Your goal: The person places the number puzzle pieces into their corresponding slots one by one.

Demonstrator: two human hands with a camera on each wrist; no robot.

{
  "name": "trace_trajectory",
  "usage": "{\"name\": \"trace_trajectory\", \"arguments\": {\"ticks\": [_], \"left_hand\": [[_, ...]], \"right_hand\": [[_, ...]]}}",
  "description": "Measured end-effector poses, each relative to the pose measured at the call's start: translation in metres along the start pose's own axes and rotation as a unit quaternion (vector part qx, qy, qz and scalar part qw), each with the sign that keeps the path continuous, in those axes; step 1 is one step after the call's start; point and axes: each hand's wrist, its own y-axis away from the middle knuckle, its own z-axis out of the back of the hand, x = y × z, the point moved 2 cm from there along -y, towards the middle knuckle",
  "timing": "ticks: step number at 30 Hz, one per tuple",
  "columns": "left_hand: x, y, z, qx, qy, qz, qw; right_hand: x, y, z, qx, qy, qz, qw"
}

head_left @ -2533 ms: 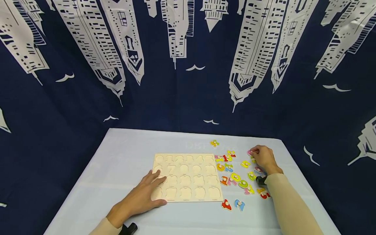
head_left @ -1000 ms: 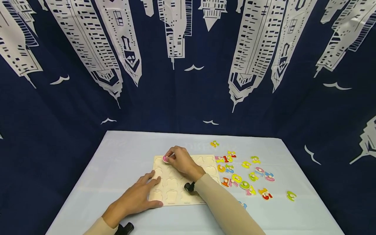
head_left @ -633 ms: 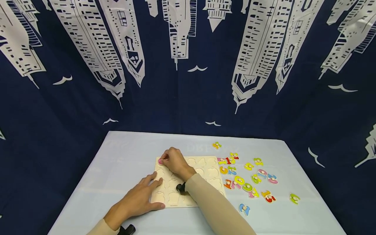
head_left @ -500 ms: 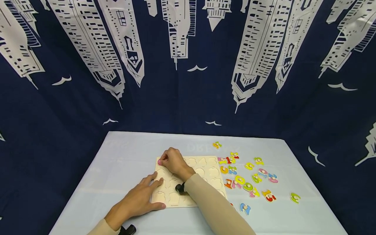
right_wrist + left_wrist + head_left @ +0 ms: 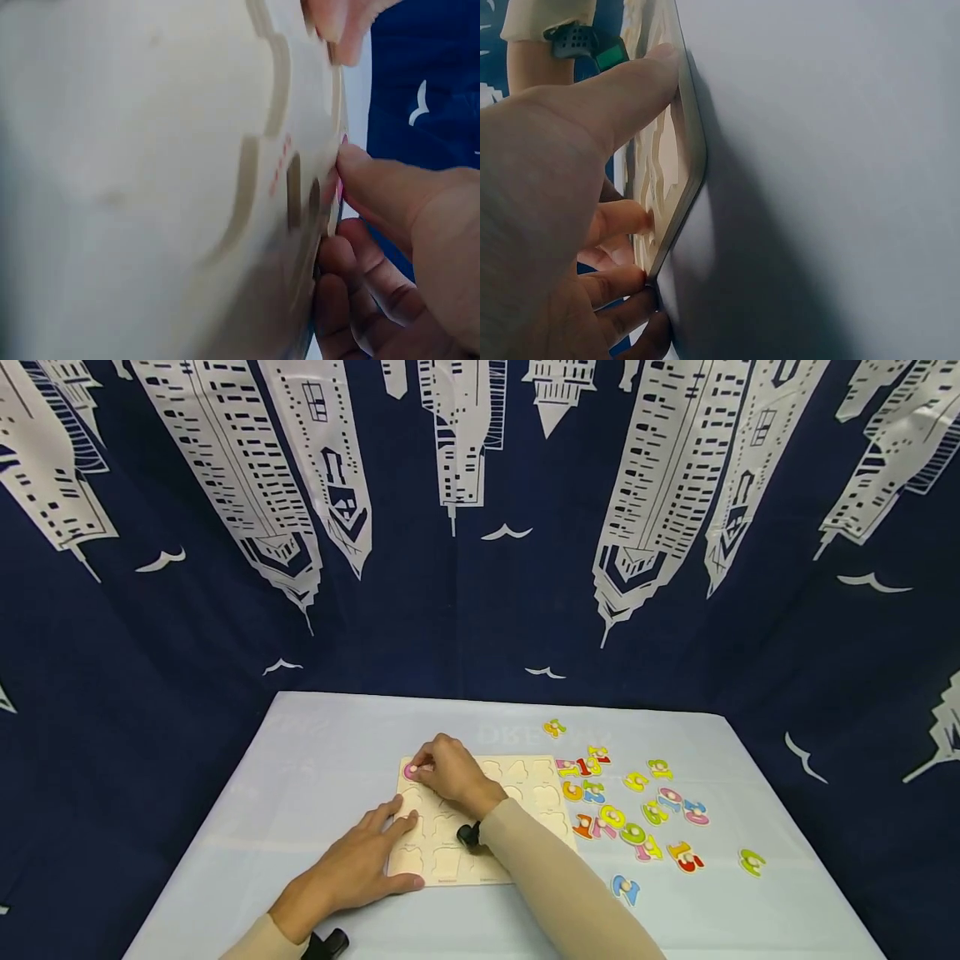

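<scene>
A pale wooden number-puzzle board (image 5: 431, 814) with shaped recesses lies on the white table. My right hand (image 5: 453, 772) pinches a round pink puzzle piece (image 5: 408, 772) at the recess in the board's far left corner. In the right wrist view, thumb and fingers meet around the pink piece's edge, and most of it is hidden. My left hand (image 5: 358, 862) rests on the board's left side with spread fingers. The left wrist view has its thumb (image 5: 641, 82) lying over the board's near edge. Whether the pink piece is fully seated cannot be seen.
Several coloured number pieces with knobs lie right of the board, among them a blue one (image 5: 625, 889) and a red-orange one (image 5: 686, 857). A green piece (image 5: 752, 862) lies apart at far right. A dark blue cloth (image 5: 480, 610) hangs behind the table (image 5: 315, 760).
My right hand has carried the pink piece from the scattered pieces leftward to the board's far left corner. Its arm now crosses the board. My left hand has stayed nearly still.
</scene>
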Motion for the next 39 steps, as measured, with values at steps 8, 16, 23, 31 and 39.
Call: {"name": "trace_trajectory", "arguments": {"ticks": [8,16,23,31,39], "left_hand": [[-0.001,-0.002,-0.003,0.005,0.005,0.009,0.9999],[0.0,-0.003,-0.001,0.004,-0.001,0.02,0.9998],[0.0,-0.003,-0.001,0.006,0.0,0.02,0.9998],[0.001,-0.003,-0.003,0.007,0.001,0.016,0.9998],[0.001,-0.005,-0.002,0.007,0.009,0.012,0.9999]], "right_hand": [[-0.013,0.023,0.02,0.031,-0.006,0.034,0.999],[-0.031,0.057,0.055,0.012,-0.01,0.069,0.997],[-0.055,0.098,0.087,-0.009,0.01,0.048,0.999],[-0.091,0.146,0.117,-0.038,0.051,0.024,0.998],[-0.122,0.19,0.141,-0.047,0.077,-0.02,0.996]]}}
